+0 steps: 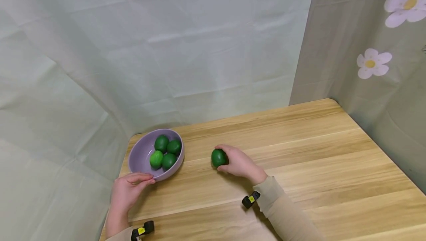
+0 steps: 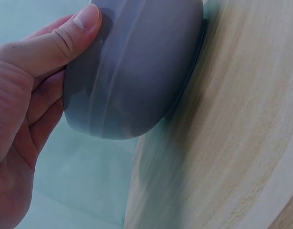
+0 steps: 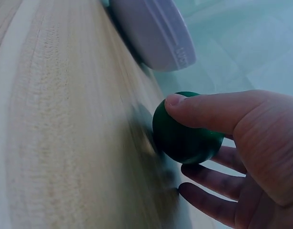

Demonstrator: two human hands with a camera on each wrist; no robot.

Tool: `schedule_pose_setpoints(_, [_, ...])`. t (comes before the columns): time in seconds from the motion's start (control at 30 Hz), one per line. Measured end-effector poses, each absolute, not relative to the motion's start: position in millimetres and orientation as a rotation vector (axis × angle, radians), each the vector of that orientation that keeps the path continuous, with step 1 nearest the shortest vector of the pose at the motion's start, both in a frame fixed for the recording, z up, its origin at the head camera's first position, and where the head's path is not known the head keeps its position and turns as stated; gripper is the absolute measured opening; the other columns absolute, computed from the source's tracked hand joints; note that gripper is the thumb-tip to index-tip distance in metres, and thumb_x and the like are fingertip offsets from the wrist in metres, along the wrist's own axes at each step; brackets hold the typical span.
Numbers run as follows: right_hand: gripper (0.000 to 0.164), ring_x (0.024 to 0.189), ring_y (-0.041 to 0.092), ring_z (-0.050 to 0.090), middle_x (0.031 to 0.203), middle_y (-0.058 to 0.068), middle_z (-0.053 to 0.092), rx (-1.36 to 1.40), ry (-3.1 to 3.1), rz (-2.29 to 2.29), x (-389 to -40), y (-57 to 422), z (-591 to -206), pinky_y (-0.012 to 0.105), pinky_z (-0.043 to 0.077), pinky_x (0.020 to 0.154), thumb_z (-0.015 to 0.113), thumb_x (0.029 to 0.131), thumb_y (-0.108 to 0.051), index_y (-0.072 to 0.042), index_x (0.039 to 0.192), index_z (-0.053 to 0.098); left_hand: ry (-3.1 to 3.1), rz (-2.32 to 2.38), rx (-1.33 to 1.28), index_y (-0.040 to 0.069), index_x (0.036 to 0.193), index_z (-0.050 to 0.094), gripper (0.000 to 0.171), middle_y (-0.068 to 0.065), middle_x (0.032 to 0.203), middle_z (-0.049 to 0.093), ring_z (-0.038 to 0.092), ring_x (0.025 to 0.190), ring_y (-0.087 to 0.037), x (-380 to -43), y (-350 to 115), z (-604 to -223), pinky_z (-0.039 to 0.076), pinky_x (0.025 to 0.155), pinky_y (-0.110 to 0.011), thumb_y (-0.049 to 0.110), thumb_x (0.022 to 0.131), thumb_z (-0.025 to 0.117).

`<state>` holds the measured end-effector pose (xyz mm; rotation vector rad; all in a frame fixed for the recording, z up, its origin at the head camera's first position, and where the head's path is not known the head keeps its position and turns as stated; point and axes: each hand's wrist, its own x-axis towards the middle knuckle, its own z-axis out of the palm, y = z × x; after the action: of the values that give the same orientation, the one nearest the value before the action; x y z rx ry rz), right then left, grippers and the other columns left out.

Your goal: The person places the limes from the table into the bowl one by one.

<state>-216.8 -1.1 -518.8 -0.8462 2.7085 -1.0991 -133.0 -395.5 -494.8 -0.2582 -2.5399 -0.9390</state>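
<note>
A purple bowl (image 1: 141, 156) stands at the table's left end, with several smooth dark green, rounded fruits (image 1: 162, 143) and one lighter green, lime-like fruit (image 1: 156, 159) inside. My left hand (image 1: 128, 189) pinches the bowl's near rim; in the left wrist view the thumb (image 2: 86, 19) lies against the outer side of the bowl (image 2: 141, 67). To the right of the bowl, my right hand (image 1: 241, 163) grips another dark green rounded fruit (image 1: 218, 158) between thumb and fingers. The right wrist view shows this fruit (image 3: 184, 136) at or just above the tabletop; any gap is unclear.
The wooden table (image 1: 299, 152) extends far to the right of both hands. A pale curtain (image 1: 199, 48) hangs along its back and left sides, and a grey curtain with flowers (image 1: 372, 63) hangs at the right.
</note>
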Motion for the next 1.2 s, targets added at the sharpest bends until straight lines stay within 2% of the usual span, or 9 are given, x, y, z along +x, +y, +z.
schedule_pose_setpoints(0.2, [0.079,0.128,0.022,0.052,0.146,0.005,0.050,-0.868,2.716,-1.094,-217.2,-0.2,-518.5,0.040,0.044,0.105,0.084,0.082,-0.028,-0.015,0.148,0.045,-2.526,-0.957,-0.277,0.017,0.076,0.081,0.022,0.004,0.079,0.075,0.064,0.078,0.010,-132.9,-394.0,-492.4,0.040,0.083,-0.003,0.004,0.063,0.093])
schedule_pose_setpoints(0.43, [0.076,0.122,0.023,0.055,0.144,0.007,0.050,-0.870,2.721,-1.069,-216.0,-0.4,-518.7,0.042,0.048,0.100,0.084,0.082,-0.030,-0.016,0.147,0.047,-2.517,-0.955,-0.303,0.016,0.076,0.081,0.021,0.002,0.079,0.075,0.065,0.078,0.007,-133.9,-395.0,-493.5,0.041,0.083,-0.003,0.005,0.064,0.093])
schedule_pose_setpoints(0.63, [0.076,0.121,0.024,0.056,0.143,0.008,0.050,-0.845,2.732,-1.068,-215.5,-0.3,-516.6,0.043,0.048,0.099,0.085,0.081,-0.031,-0.017,0.146,0.049,-2.541,-0.953,-0.270,0.019,0.076,0.081,0.020,0.006,0.080,0.075,0.063,0.080,0.011,-133.9,-396.5,-494.8,0.040,0.083,-0.003,0.007,0.065,0.093])
schedule_pose_setpoints(1.2, [0.077,0.116,0.022,0.058,0.140,0.005,0.052,-0.795,2.789,-1.073,-219.2,2.8,-520.5,0.042,0.050,0.095,0.088,0.075,-0.034,-0.020,0.142,0.053,-2.571,-0.944,-0.218,0.019,0.077,0.081,0.019,0.008,0.081,0.075,0.063,0.081,0.011,-134.2,-396.9,-495.6,0.040,0.084,-0.003,0.009,0.066,0.093])
